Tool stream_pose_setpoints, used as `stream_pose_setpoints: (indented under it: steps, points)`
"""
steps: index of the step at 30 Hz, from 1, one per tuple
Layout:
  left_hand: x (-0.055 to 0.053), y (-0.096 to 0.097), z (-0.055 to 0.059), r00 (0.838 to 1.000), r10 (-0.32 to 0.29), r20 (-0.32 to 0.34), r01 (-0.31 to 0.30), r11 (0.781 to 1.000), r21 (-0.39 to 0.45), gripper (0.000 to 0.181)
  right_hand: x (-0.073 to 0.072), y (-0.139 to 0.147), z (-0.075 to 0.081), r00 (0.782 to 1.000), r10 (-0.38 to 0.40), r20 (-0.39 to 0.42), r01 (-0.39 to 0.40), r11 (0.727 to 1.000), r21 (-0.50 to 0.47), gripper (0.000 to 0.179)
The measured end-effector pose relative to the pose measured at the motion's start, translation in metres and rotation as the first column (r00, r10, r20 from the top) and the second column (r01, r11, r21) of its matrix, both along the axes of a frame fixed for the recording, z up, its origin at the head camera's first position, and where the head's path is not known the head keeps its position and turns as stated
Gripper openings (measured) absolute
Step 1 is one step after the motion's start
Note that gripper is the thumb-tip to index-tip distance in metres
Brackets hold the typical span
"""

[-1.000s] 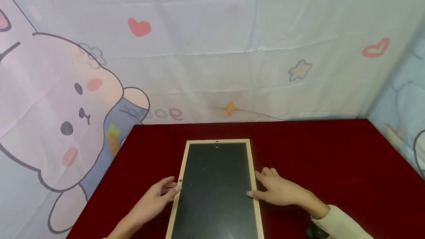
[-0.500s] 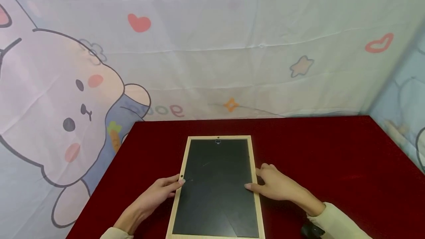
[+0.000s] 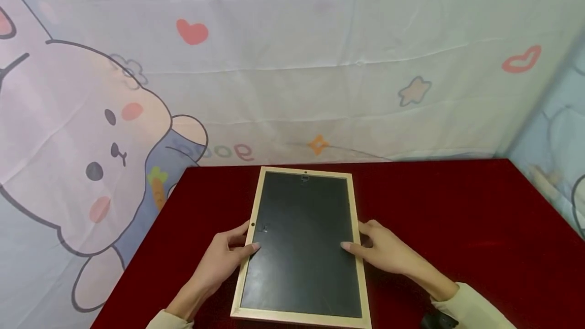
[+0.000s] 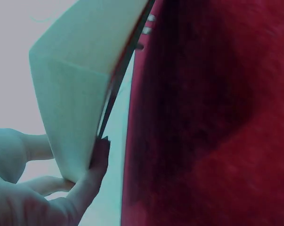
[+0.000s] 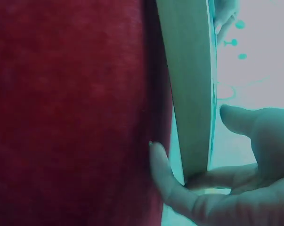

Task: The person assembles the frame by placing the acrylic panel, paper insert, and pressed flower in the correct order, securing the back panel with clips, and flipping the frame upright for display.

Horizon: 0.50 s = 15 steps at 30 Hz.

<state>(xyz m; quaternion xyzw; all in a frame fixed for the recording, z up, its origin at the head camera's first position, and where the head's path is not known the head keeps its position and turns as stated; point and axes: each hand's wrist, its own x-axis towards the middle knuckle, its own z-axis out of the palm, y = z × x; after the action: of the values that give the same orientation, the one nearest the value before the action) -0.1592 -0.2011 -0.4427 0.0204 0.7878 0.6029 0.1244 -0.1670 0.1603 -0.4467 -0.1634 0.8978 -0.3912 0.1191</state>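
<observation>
A picture frame (image 3: 301, 248) with a pale wooden border lies between my hands, its black backing facing up. Small metal hangers (image 3: 305, 178) show at the top and left of the backing. My left hand (image 3: 219, 260) grips the left side, thumb over the border and fingers beneath. On the opposite side my right hand (image 3: 388, 250) holds the frame the same way, its thumb on the black panel. Both wrist views show the wooden edge (image 4: 73, 108) raised off the red cloth, with fingers curled under it. The frame's front is hidden from the head view.
A red cloth (image 3: 448, 217) covers the table. Behind it hangs a pale curtain (image 3: 292, 65) printed with a cartoon rabbit, hearts and stars. A small black object (image 3: 439, 320) sits by the right sleeve.
Both hands have closed on the frame's sides. It has risen off the table, its far edge moving up in view and tilting slightly, and its whole near edge now shows.
</observation>
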Motion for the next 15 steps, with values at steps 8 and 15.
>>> stream_pose_setpoints:
  steps: [8,15]
  points:
    - [-0.013,0.018,0.013,0.993,0.084,-0.086,-0.076,0.993,0.092,0.067,-0.008,0.015,0.029,0.991,-0.129,0.041,0.135,0.972,-0.194,0.081]
    - [-0.023,0.028,0.024,0.994,0.027,-0.101,-0.016,0.994,0.109,0.055,-0.018,0.021,0.041,0.966,-0.165,-0.2,0.124,0.972,-0.201,0.078]
